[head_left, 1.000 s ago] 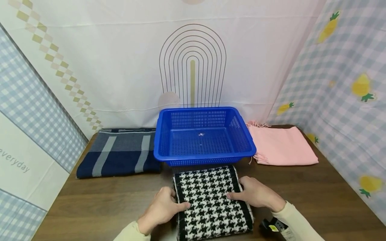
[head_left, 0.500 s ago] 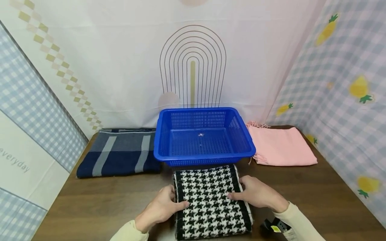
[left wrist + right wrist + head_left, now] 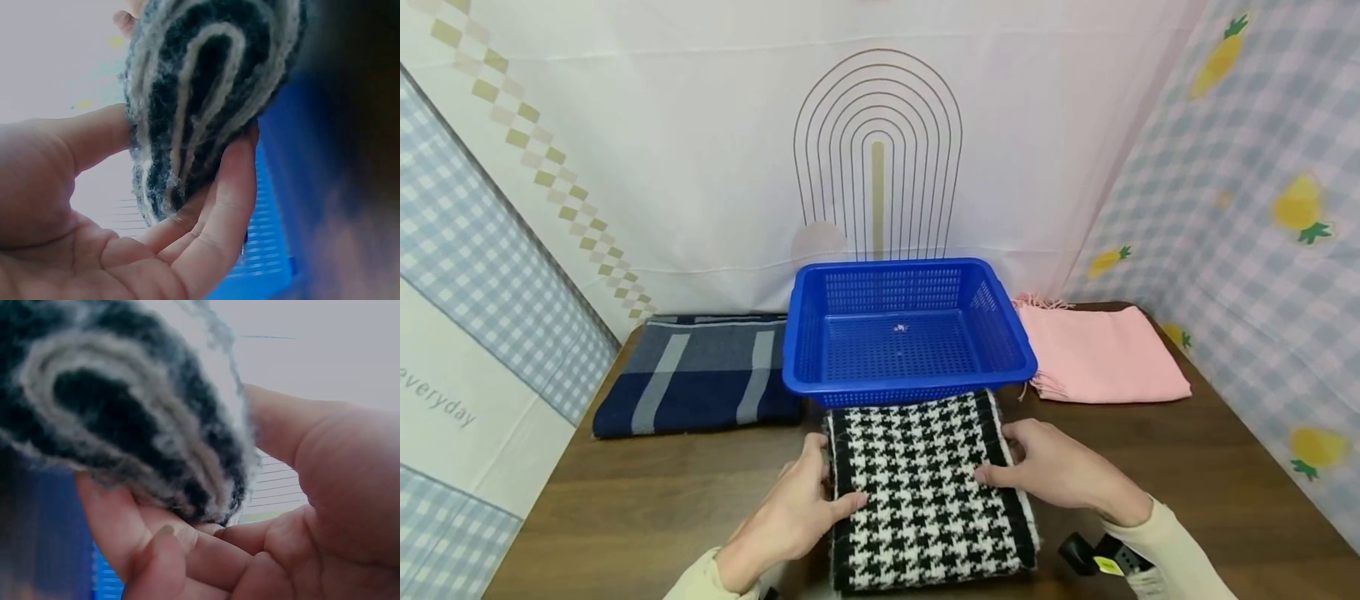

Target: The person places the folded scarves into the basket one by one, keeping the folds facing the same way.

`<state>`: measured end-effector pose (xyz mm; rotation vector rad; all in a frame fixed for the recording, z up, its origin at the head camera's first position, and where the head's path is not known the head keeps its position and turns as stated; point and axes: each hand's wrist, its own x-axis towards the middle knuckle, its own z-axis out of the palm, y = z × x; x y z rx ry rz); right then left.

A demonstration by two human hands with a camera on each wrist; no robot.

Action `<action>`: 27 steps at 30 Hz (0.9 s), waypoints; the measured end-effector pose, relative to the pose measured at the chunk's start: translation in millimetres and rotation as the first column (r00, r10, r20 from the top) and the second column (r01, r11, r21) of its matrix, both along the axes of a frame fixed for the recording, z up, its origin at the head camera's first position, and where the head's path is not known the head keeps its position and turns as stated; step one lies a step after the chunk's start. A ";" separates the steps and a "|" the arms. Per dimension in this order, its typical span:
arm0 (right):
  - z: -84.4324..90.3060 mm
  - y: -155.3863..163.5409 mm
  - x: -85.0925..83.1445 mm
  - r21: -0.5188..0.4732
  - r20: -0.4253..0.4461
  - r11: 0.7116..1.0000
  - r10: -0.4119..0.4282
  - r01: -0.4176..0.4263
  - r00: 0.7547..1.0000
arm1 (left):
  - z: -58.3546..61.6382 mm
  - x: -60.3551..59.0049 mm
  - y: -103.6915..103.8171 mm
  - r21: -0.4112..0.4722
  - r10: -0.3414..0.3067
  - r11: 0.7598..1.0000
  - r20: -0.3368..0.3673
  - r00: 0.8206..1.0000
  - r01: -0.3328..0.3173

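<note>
A folded black-and-white houndstooth scarf is held between both hands in front of the basket. My left hand grips its left side, thumb on top and fingers underneath. On the other side my right hand does the same, its thumb on the upper face. In the left wrist view the scarf's layered end shows, with fingers curled under it. The right wrist view has the opposite folded end resting over the bent fingers. The scarf's far edge overlaps the basket's front in the head view.
A blue plastic basket stands at the back middle of the wooden table. Left of it lies a folded navy and grey scarf. A folded pink fringed scarf lies to its right. Printed cloths hang behind and at both sides.
Both hands have raised the houndstooth scarf off the table and slightly toward the basket. The head view has tilted a little.
</note>
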<state>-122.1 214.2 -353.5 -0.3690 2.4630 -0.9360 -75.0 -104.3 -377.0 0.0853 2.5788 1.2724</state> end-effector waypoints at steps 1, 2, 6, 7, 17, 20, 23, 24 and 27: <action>3.5 0.7 0.6 -0.004 -0.003 1.000 0.003 -0.003 1.000 | 3.2 0.8 0.2 0.010 -0.008 1.000 -0.012 1.000 0.008; 6.9 1.5 0.9 -0.002 -0.001 1.000 0.002 -0.002 1.000 | 6.9 1.6 0.4 0.015 -0.014 1.000 -0.022 1.000 0.014; 19.0 3.7 1.8 0.008 -0.019 1.000 -0.002 0.002 1.000 | 20.1 1.5 -0.7 0.052 -0.047 0.997 -0.053 0.997 0.050; 21.4 4.0 1.9 0.009 -0.031 1.000 -0.002 0.003 1.000 | 23.5 1.2 -1.1 0.054 -0.049 0.997 -0.059 0.997 0.052; 35.1 3.4 2.8 0.000 -0.138 1.000 -0.027 0.027 0.990 | 52.7 -6.9 2.7 0.003 -0.044 0.999 -0.098 0.994 0.044; 38.5 2.5 2.9 0.000 -0.137 1.000 -0.031 0.031 0.990 | 60.3 -7.4 3.2 -0.011 -0.047 0.999 -0.092 0.995 0.046; 43.5 2.6 4.0 -0.008 -0.136 0.999 -0.039 0.038 0.990 | 68.3 -7.1 1.9 -0.009 -0.049 0.999 -0.083 0.995 0.049; 45.3 2.7 4.6 -0.013 -0.139 0.999 -0.039 0.038 0.990 | 70.8 -7.0 1.1 -0.009 -0.050 0.999 -0.081 0.995 0.049; 50.5 3.0 5.3 -0.031 -0.165 0.999 -0.042 0.037 0.985 | 77.8 -8.3 -2.1 -0.020 -0.049 0.999 -0.070 0.996 0.048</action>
